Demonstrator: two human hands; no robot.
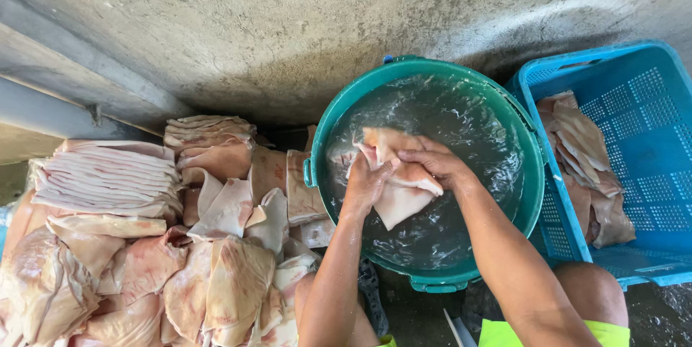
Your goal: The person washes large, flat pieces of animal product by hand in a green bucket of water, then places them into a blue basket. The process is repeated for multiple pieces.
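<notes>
Pale pork skin piece (395,196) is gripped by both the left hand (366,183) and right hand (437,162) over water in a green basin (535,196). Its lower edge is partly hidden underwater. Stacked skins (137,246) are piled left, cut off by the frame; a blue crate (649,116) sits right, against the concrete wall (288,23).

No packages, labels, signs or screens appear in the head view. Nothing in sight is wrapped, boxed or bagged, and no surface carries a sticker, tag or printed marking. No display or posted notice is visible anywhere in the frame.
</notes>
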